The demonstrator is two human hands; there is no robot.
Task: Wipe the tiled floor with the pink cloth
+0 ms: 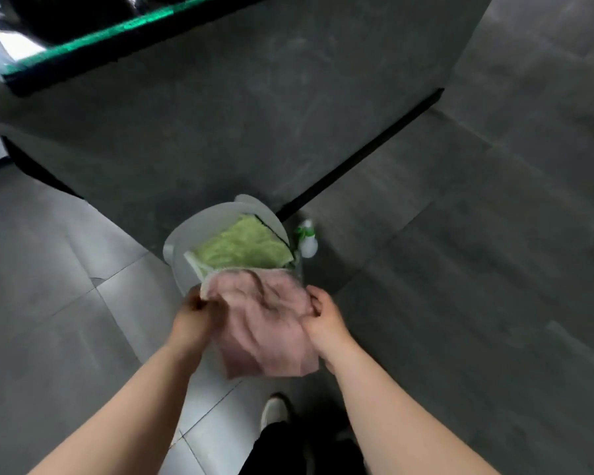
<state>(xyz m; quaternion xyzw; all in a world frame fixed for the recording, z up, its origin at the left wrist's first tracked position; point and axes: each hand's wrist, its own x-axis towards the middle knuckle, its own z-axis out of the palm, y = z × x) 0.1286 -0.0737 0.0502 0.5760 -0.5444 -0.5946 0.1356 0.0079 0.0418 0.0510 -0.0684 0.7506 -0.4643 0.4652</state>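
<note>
Both hands hold a rumpled pink cloth (pixel 268 323) in the air above grey floor tiles (pixel 48 303): left hand (pixel 194 320) pinches its left corner, right hand (pixel 323 323) grips its right edge. Beyond the cloth, a white plastic bucket (pixel 199 228) holds a green cloth (pixel 244 246), with a white spray bottle (pixel 307 240) just beside it.

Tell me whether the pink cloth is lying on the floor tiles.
No: the left hand and right hand grip the pink cloth, holding it up above the white bucket.
</note>
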